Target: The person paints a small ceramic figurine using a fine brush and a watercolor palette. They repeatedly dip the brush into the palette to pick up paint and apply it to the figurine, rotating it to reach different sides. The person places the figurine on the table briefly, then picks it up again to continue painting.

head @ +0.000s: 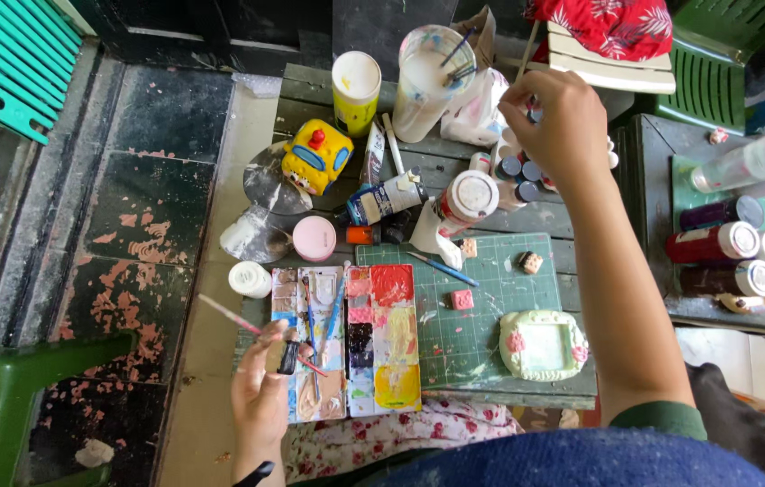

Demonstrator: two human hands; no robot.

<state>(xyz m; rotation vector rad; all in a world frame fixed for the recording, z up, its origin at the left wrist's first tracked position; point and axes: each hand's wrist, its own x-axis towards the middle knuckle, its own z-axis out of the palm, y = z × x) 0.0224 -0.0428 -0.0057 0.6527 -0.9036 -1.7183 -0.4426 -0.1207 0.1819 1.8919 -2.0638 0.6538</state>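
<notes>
Two hands are at work over a crowded desk (526,397). The left hand (261,397), at seven o'clock, has its grip clamped on a thin pink-handled brush (233,317) and a small dark object (288,357) just beside the paint palette (382,338), whose wells show red, yellow, black, blue and tan. The right hand (554,122), at one o'clock, reaches among a cluster of small paint pots (517,169); its fingertips are pinched together, but whether they have anything clamped between them I cannot tell.

Picking one pot out cleanly would, I judge, go best by taking it by the cap from straight above, keeping the forearm high so the sleeve clears the tall cloudy water cup (427,81) with brushes at twelve o'clock.

On packages: a yellow can with a white lid (355,90) stands at eleven o'clock; a white squeeze bottle with a blue label (387,198) lies on its side near the centre; a white-capped jar (468,198) leans next to it. Dark red bottles with white caps (716,243) lie at three o'clock on a separate desk. A pink round lid (314,238) sits near a yellow toy bus (316,156). A pale green clay frame (543,344) rests on the green cutting mat (490,298).
</notes>
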